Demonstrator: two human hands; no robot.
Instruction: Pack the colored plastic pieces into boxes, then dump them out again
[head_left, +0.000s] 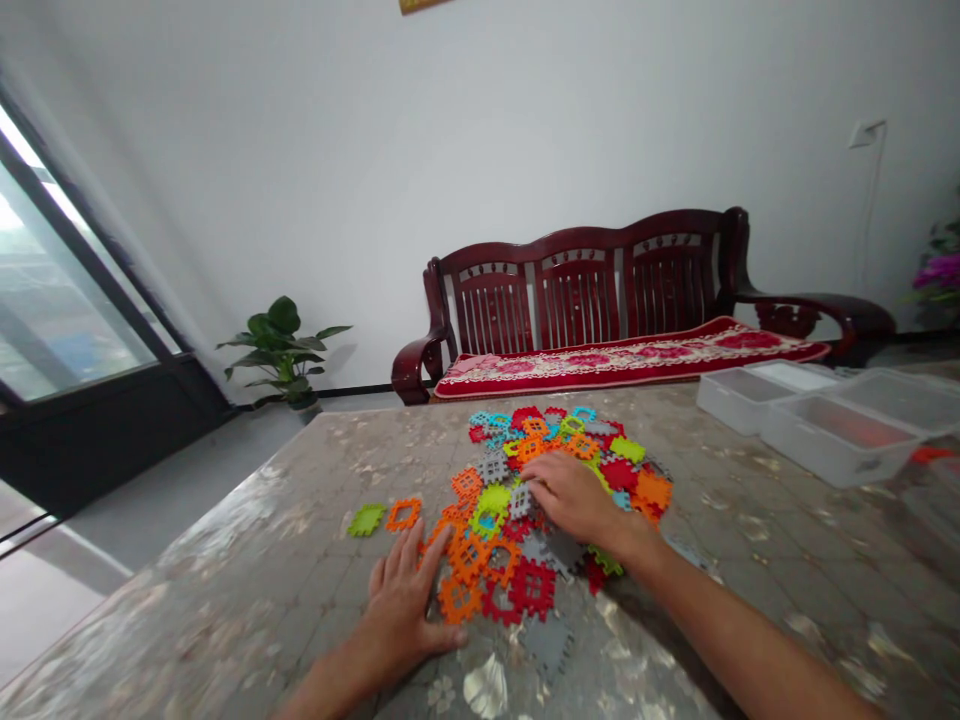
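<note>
A heap of interlocking plastic building tiles with toothed edges, in orange, red, lime, grey and blue, covers the middle of the table. My right hand [574, 497] reaches into it from the right, fingers bent and closed at the edge of a grey window-shaped tile [520, 502]. Its fingertips are partly hidden. Palm down at the heap's left edge, my left hand [405, 595] has its fingers spread and holds nothing. Its fingertips are beside orange tiles [468, 557]. A lime tile [367, 519] and an orange frame tile [403, 514] lie apart from the heap, beyond that hand.
Clear plastic boxes [840, 445] stand at the table's right, with something orange-red inside one. The table [247, 570] has a patterned cover. Behind it is a dark wooden bench [577, 290] with a red cushion [637, 357]. A potted plant [281, 350] stands at the left.
</note>
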